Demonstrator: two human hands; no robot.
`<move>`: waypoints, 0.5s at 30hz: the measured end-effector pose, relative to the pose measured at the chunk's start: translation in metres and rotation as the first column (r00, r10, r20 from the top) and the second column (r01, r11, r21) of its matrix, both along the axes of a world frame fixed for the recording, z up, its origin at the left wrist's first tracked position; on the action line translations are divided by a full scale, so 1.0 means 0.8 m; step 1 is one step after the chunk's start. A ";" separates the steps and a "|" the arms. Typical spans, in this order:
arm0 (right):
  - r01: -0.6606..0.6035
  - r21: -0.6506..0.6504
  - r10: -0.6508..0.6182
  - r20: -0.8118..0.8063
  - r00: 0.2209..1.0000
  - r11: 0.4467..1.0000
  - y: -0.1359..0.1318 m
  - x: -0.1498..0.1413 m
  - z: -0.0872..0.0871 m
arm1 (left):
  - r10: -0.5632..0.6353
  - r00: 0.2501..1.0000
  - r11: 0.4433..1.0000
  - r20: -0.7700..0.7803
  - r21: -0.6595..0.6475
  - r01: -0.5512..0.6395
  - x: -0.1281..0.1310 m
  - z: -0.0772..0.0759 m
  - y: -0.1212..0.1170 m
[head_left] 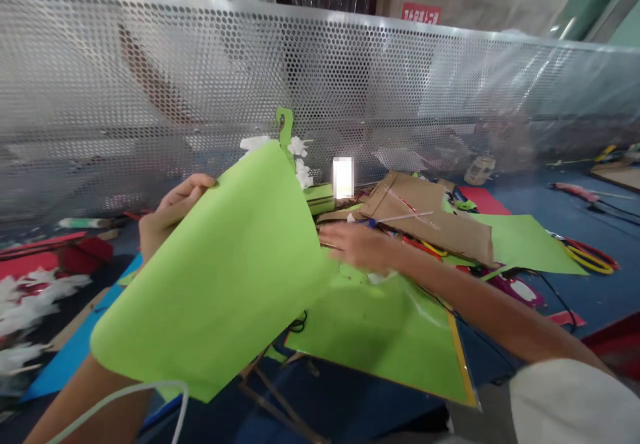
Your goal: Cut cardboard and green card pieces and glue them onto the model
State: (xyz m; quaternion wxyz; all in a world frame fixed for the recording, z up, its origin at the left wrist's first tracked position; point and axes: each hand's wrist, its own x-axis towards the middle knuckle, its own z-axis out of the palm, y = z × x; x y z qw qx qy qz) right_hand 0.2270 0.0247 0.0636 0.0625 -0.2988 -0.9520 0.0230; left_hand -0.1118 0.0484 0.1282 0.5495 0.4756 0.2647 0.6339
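A large sheet of light green paper [220, 271] is raised and tilted, its lower left side curling over. My left hand [173, 207] pinches its upper left edge between thumb and fingers. Close to the sheet's right edge is my right hand [363, 247], smeared by motion, so its grip or contact cannot be told. Under that hand lies a flat green sheet [380, 337] with a yellow border and a glossy cover. Just behind the raised paper stand a green hook-shaped cutout [285, 124] and white crumpled paper pieces [301, 171].
A perforated metal screen [240, 71] runs along the back. Brown cardboard [430, 217], another green sheet [530, 241] and scissors [593, 257] lie right. A glue gun [575, 192] and a clear jar [480, 171] sit farther back. White crumpled pieces [40, 297] lie left.
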 end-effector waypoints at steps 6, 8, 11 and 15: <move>-0.091 -0.135 0.082 -0.072 0.994 0.987 -0.098 0.016 -0.089 | -0.034 0.999 0.999 -0.013 -0.025 0.034 0.001 -0.010 0.016; -0.005 -0.163 -0.011 -0.096 0.995 0.987 -0.092 0.030 -0.094 | -0.029 1.000 0.999 -0.009 -0.022 0.029 0.005 -0.009 0.014; 0.099 -0.116 -0.116 -0.145 0.983 0.988 -0.079 0.043 -0.093 | -0.059 0.998 0.998 -0.035 -0.024 0.058 0.009 -0.007 0.010; 0.194 0.001 -0.190 -0.212 0.959 0.981 -0.071 0.041 -0.100 | -0.059 0.997 0.998 -0.058 -0.029 0.058 0.009 -0.006 0.011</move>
